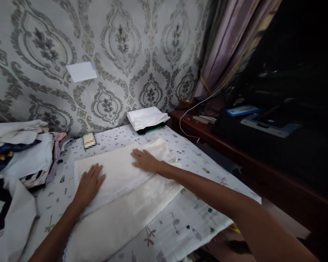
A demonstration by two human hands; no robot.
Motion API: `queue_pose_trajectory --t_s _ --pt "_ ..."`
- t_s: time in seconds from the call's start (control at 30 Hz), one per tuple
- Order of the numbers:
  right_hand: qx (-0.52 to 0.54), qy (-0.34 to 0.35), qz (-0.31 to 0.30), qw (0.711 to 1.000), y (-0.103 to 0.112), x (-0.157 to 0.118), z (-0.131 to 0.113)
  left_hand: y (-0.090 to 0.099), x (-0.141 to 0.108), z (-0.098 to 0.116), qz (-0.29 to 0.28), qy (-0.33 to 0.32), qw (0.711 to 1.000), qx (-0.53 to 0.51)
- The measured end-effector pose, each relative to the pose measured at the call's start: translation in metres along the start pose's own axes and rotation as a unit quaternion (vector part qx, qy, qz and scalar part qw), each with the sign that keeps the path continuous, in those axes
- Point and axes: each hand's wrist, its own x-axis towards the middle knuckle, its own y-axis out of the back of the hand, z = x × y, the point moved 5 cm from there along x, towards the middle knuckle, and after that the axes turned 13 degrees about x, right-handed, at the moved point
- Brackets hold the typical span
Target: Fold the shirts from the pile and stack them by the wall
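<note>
A cream-white cloth garment [117, 167] with lacy edging lies partly folded over itself on the patterned sheet. Its upper layer covers the far half, and the lower layer [120, 225] shows toward me. My left hand [91, 183] rests on the cloth's left part, fingers stretched out and palm down. Farther right, my right hand [144, 160] lies flat on the upper layer with its fingers spread. Neither hand grips anything. Near the right forearm the cloth's edge is rumpled.
Folded white cloths [147, 118] sit on dark and green fabric by the wall. A heap of clothes [24, 156] fills the left side. A blurred small object [89, 140] lies near the wall. On the right stands a dark red wooden surface [207, 133] with a white cable [182, 123].
</note>
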Motion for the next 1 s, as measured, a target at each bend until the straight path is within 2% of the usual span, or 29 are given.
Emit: queue_pose_trajectory --t_s 0.13,0.2,0.27,0.33,0.4,0.5,0.6,0.67,0.73,0.87,0.93,1.0 --pt "-0.035 -0.114 0.081 0.99 0.043 -0.02 0.077 -0.003 -0.002 -0.001 -0.006 0.004 0.999 0.034" --pt "-0.043 -0.162 0.101 0.981 0.063 -0.035 0.112 -0.001 -0.003 -0.001 0.001 0.004 0.999 0.036" --pt "-0.045 -0.201 0.11 0.972 0.077 -0.047 0.134 0.001 -0.002 -0.001 0.003 0.008 0.999 0.033" --pt "-0.043 -0.233 0.12 0.964 0.084 -0.055 0.14 0.004 0.0 -0.002 -0.001 0.014 1.0 0.024" --pt "-0.048 -0.242 0.145 0.958 0.086 -0.061 0.128 0.008 0.002 -0.002 -0.007 0.012 1.0 0.004" --pt "-0.041 -0.154 0.168 0.973 0.078 -0.071 0.078 0.027 -0.005 0.005 0.012 -0.001 0.999 -0.048" --pt "0.009 -0.025 0.107 0.994 0.053 -0.098 0.018 0.055 -0.031 0.022 0.035 -0.02 0.996 -0.075" --pt "0.028 0.018 0.063 0.997 0.037 -0.123 -0.01 0.067 -0.054 0.037 -0.008 -0.032 0.997 -0.067" --pt "0.027 0.023 0.045 0.998 0.026 -0.148 -0.022 0.071 -0.077 0.048 -0.071 -0.032 0.995 -0.059" --pt "-0.003 -0.03 0.041 0.999 0.018 -0.183 -0.019 0.066 -0.111 0.048 -0.158 0.007 0.984 -0.08" --pt "-0.009 -0.036 0.04 0.999 0.019 -0.197 -0.018 0.066 -0.123 0.043 -0.183 -0.006 0.976 -0.118" --pt "-0.005 -0.024 0.028 0.999 0.022 -0.211 -0.022 0.072 -0.136 0.038 -0.196 -0.046 0.967 -0.158"
